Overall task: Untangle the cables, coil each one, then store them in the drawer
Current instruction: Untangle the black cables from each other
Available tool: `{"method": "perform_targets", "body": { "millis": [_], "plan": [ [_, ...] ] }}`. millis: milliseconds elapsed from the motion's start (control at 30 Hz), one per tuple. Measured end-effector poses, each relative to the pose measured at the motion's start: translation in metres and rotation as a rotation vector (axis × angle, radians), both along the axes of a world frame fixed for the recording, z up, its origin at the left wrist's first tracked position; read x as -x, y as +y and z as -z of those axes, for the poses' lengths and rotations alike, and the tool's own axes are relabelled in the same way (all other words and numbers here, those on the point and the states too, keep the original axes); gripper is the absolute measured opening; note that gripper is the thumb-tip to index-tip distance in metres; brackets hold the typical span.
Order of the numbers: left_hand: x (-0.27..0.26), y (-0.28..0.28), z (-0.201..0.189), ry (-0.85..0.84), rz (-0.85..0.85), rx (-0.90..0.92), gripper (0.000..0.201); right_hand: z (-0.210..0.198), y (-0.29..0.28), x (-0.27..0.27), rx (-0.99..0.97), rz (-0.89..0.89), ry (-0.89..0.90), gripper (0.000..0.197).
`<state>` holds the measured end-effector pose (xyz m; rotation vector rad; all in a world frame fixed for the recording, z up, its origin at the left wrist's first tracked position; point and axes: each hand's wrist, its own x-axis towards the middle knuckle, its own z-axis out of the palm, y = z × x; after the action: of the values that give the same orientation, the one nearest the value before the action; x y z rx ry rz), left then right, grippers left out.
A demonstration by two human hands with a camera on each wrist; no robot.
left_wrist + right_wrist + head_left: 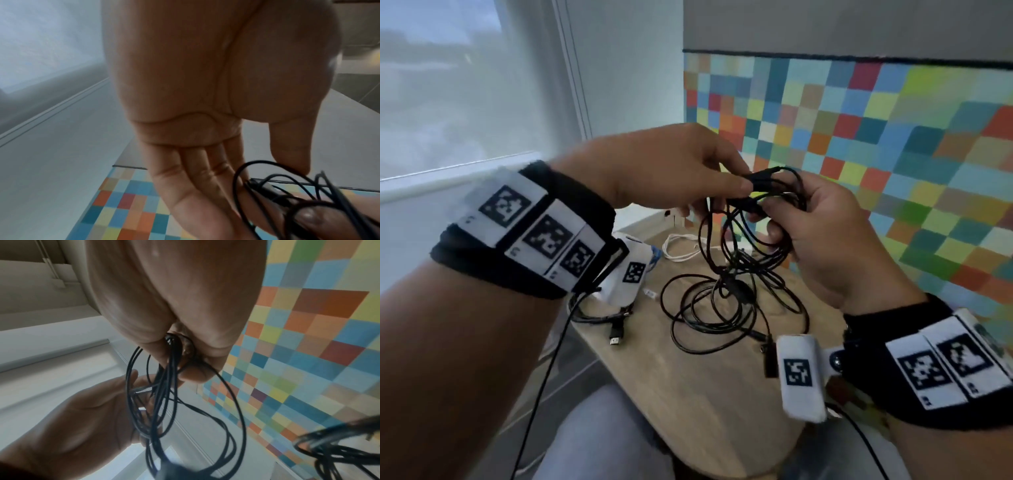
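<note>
Both hands up on thin black cable!
Left hand pinches the cable; right hand grips looped strands, glossy tangle trailing onto the pale wooden table.

The left hand is reaching down with fingers extended toward thin black tangled cable loops, its thumb apparently pressing them, above a multicoloured checkered panel.

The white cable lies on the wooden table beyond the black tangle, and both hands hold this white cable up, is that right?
Not quite. Both hands, the left hand and right hand, hold the black cable tangle, as the head view shows. The white cable lies untouched on the wooden table.
</note>
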<state>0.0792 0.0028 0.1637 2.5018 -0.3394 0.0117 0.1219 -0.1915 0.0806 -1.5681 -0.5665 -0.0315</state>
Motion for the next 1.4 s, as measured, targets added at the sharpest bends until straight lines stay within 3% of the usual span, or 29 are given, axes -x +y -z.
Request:
{"method": "perform_targets", "body": {
  "millis": [200, 600, 833, 933, 1133, 1400],
  "plan": [
    [-0.021, -0.012, -0.022, -0.016, -0.005, -0.057, 0.013, -0.021, -0.002, -0.011, -0.060, 0.012, 0.077, 0.030],
    [-0.032, -0.023, 0.029, -0.084, -0.163, 0.388, 0.010, -0.003, -0.008, -0.007, -0.317, -0.035, 0.169, 0.023],
    [-0.023, -0.002, 0.029, 0.046, -0.086, 0.420, 0.027, -0.022, -0.005, -0.010, -0.333, -0.111, 0.212, 0.029],
    [-0.011, 0.004, 0.016, 0.121, -0.038, 0.436, 0.029, -0.034, -0.004, -0.008, -0.261, -0.163, 0.209, 0.029],
    [0.008, 0.015, -0.039, -0.042, -0.121, 0.217, 0.021, -0.066, 0.002, -0.002, -0.109, -0.310, 0.138, 0.029],
    [0.023, 0.026, -0.121, -0.055, -0.152, -0.010, 0.032, -0.124, 0.026, 0.006, -0.003, -0.335, -0.014, 0.031]
  ]
}}
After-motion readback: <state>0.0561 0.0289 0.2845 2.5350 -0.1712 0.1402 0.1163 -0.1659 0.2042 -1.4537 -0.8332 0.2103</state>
